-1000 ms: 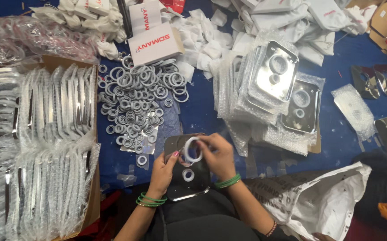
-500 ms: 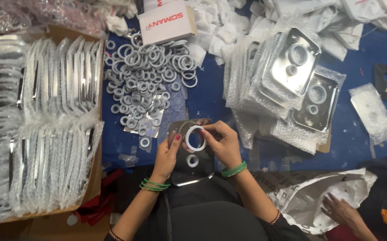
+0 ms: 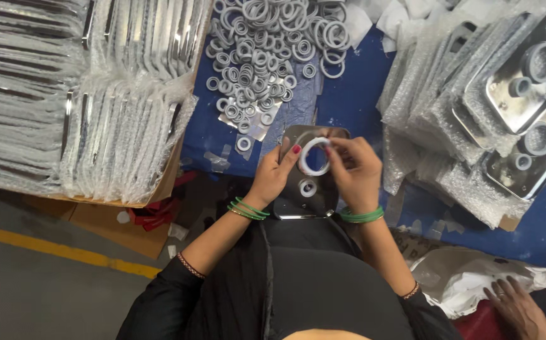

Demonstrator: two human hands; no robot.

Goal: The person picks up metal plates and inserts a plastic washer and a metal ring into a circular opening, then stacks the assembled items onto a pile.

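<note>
A shiny metal plate lies in front of me at the edge of the blue cloth, with a small white ring seated in it. Over the plate both hands pinch a larger white ring. My left hand grips its left side with thumb and forefinger. My right hand grips its right side. Green bangles sit on both wrists.
A heap of white rings lies beyond the plate. Bubble-wrapped plates fill a cardboard tray on the left. More wrapped and bare metal plates are stacked at right. Another person's hand rests by a white plastic bag at lower right.
The view has shifted, so the plate and hands sit higher and more central. Both hands keep hold of the large ring over the plate. The other person's hand stays at lower right.
</note>
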